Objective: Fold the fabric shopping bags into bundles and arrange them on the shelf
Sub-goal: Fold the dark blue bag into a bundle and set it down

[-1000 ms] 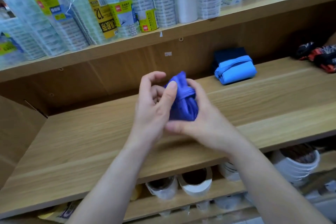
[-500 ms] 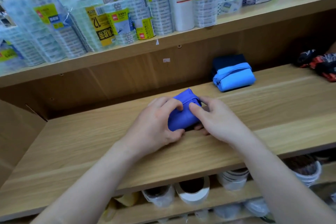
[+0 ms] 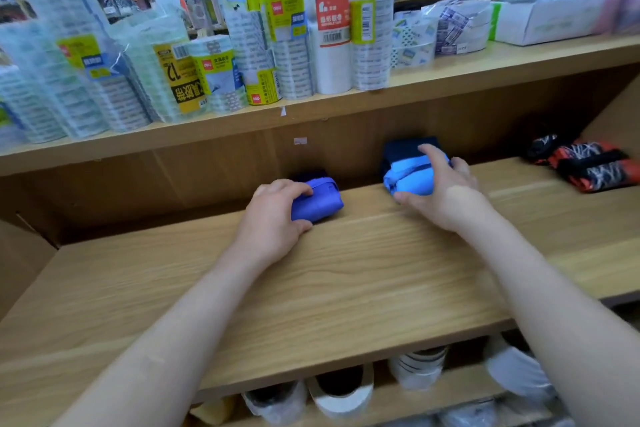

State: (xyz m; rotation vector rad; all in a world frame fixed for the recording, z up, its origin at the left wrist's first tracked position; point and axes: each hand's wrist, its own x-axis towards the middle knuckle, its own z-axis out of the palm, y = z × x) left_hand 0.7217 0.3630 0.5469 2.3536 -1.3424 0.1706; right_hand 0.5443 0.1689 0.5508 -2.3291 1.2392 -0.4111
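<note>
A violet-blue bag bundle [image 3: 320,201] rests on the wooden shelf [image 3: 346,288] near its back wall, and my left hand [image 3: 273,215] wraps around its near left side. To its right lies a light-blue bundle [image 3: 412,178] tied with its own strap, and my right hand [image 3: 443,187] grips it from the right and top. A dark navy bundle [image 3: 401,147] sits directly behind the light-blue one, mostly hidden. At the far right of the shelf lies a red, black and white patterned bundle [image 3: 588,166].
The shelf above [image 3: 450,73] carries several packs of tape rolls [image 3: 242,66] and white boxes [image 3: 540,17]. Below the working shelf, tape rolls [image 3: 339,392] and white containers [image 3: 419,367] fill the lower level. A wooden side panel [image 3: 20,263] closes the left end.
Both hands held the violet-blue bundle and set it down; my left hand has pushed it back toward the wall, and my right hand has left it and grasped the light-blue bundle.
</note>
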